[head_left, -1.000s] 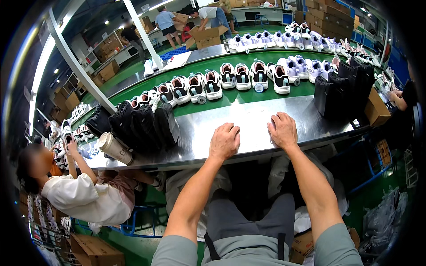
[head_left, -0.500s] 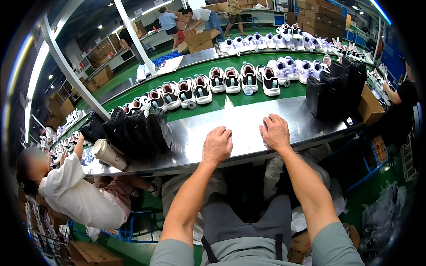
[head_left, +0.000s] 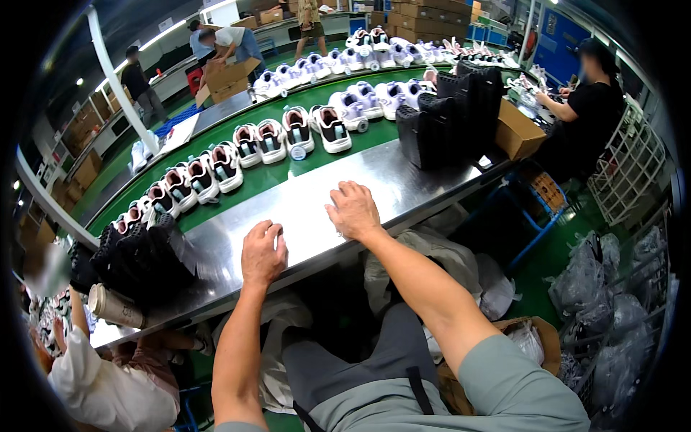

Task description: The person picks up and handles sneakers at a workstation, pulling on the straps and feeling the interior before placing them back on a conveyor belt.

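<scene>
I am remotely resting the left hand [head_left: 263, 253] and right hand [head_left: 355, 211], fingers [head_left: 273, 232] loosely curled and released, on the metal workbench [head_left: 306, 198] near black-and-white sneakers [head_left: 271, 140].

No lettering can be read. The cup [head_left: 117, 307] by the counter's [head_left: 219, 232] near edge, toward the left, bears print, and a round disc [head_left: 298, 153] lies before a shoe [head_left: 296, 129], both too small to make out.

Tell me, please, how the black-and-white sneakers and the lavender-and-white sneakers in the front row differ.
Colour: the black-and-white sneakers have mostly dark uppers; the lavender-and-white sneakers have pale ones.
Lining: the black-and-white sneakers show pink inside; the lavender-and-white sneakers look purplish there.
Place: the black-and-white sneakers stand farther left, the lavender-and-white sneakers farther right.
Both have white soles and stand upright on the green belt.
</scene>
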